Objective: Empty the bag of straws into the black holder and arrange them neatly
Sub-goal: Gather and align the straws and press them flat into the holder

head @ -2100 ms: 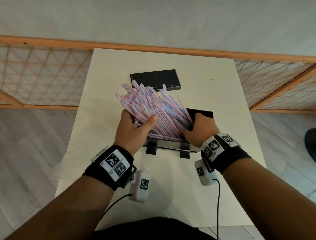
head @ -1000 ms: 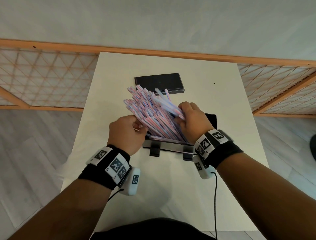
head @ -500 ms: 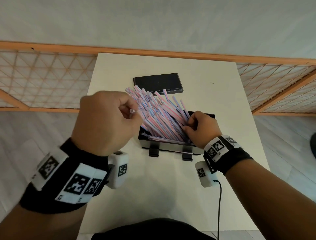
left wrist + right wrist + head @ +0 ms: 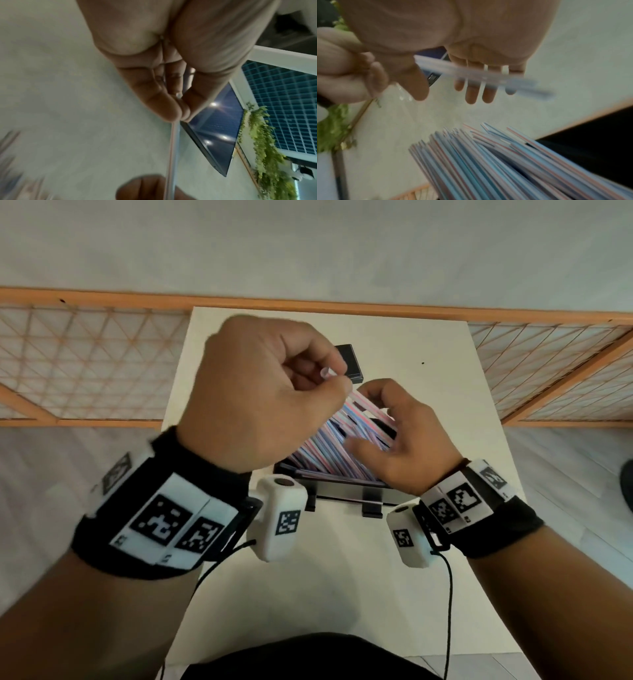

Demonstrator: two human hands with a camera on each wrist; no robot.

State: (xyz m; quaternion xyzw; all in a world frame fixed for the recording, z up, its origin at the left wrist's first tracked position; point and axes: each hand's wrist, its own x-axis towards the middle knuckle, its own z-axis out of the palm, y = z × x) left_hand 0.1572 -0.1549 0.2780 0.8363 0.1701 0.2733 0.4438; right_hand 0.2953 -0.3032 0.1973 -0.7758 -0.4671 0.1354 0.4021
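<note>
The left hand (image 4: 263, 392) had risen since 0.5 s before, pinching 1 straw (image 4: 327, 373). The right hand (image 4: 407, 440) had lifted off the straws (image 4: 339, 446), fingers apart, cupping them in the holder (image 4: 346, 494) mid-tabletop (image 4: 308, 594).

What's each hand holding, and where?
Left hand pinches one straw near its upper end. Right hand is open over the straws, gripping nothing.
</note>
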